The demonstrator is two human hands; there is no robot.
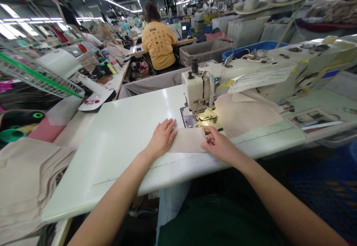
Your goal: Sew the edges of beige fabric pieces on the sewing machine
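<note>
A small beige fabric piece (187,140) lies flat on the white sewing table (125,134), just in front of the sewing machine's needle plate (205,116). My left hand (162,137) rests flat on the fabric's left edge, fingers together and pointing toward the machine. My right hand (220,144) presses the fabric's right edge and pinches a small thin tool, seemingly snips, between its fingers. The cream sewing machine (198,89) stands directly behind the fabric. A larger beige fabric (245,114) lies to the machine's right.
A stack of beige fabric pieces (25,179) sits at the lower left beside thread cones (19,125). A person in a yellow shirt (158,43) sits at a table ahead, back turned. Grey bins (203,50) and a blue bin (251,47) stand behind the machine.
</note>
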